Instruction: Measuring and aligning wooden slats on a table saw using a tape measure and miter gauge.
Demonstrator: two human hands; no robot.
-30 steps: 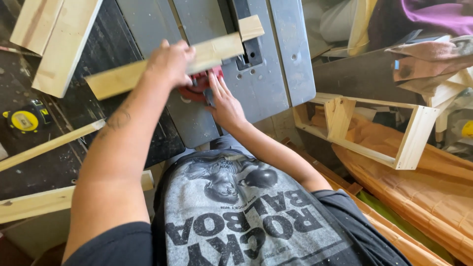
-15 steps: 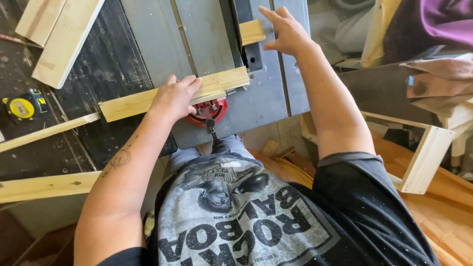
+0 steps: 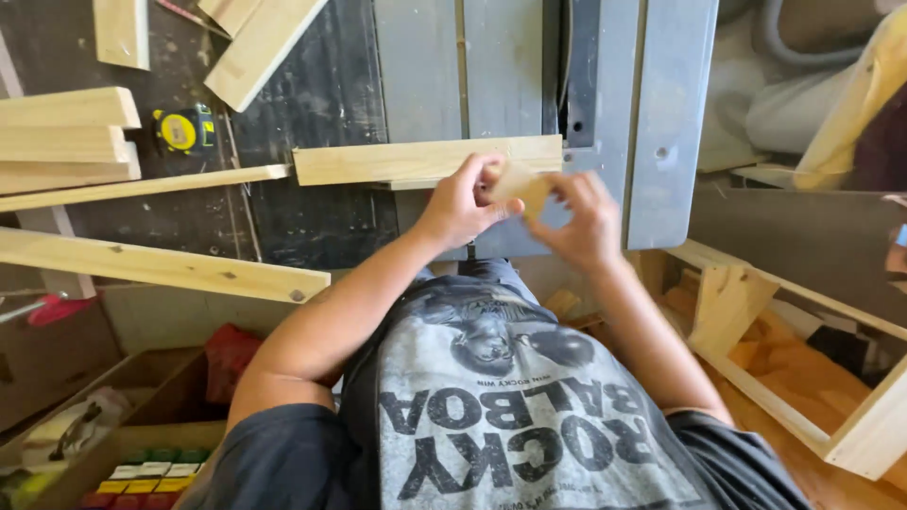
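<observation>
A small offcut block of pale wood (image 3: pixel 520 183) is held between both my hands over the near edge of the grey table saw (image 3: pixel 661 123). My left hand (image 3: pixel 460 203) pinches its left end and my right hand (image 3: pixel 581 219) grips its right end. Just behind my hands a pale wood board (image 3: pixel 397 161) lies crosswise on the saw top, its right end at the blade slot (image 3: pixel 578 76).
Several wood strips and boards (image 3: pixel 66 142) lie on the dark bench at left beside a yellow tape measure (image 3: pixel 179 132). A long plank (image 3: pixel 161 266) sticks out below them. A wooden frame (image 3: pixel 756 312) stands at right; a box of small items (image 3: pixel 142 463) sits lower left.
My right hand came back from the far side of the saw with the small offcut. My left hand left the board and met it at the offcut.
</observation>
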